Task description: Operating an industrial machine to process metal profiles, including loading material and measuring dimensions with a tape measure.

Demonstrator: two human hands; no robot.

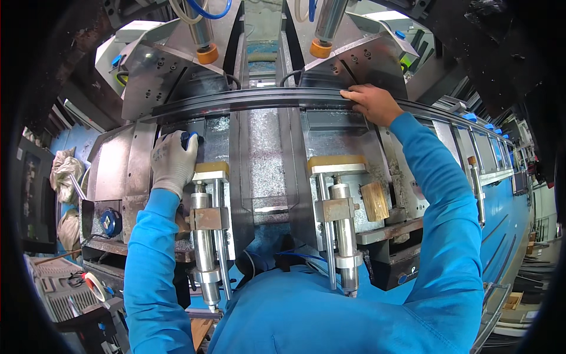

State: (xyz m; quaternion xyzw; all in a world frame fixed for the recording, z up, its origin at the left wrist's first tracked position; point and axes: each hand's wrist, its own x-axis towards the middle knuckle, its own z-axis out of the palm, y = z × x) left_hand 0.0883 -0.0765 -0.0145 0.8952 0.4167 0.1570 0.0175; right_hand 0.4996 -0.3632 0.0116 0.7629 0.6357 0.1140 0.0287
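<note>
A long dark profile bar lies across the machine, running from left to right in front of the two angled metal plates. My right hand, bare, grips it right of the middle, with one finger stretched along its top. At the left, my left hand wears a pale grey knitted glove and is closed around a small dark blue and black object, mostly hidden by the fingers. Beside that hand is the left clamp cylinder with a yellowish pad. A matching right clamp cylinder sits below my right forearm.
Two upright cylinders with orange tips, the left tip and the right tip, hang above the bar. A wooden block lies by the right clamp. A blue tape measure rests at left. A roller rack extends right.
</note>
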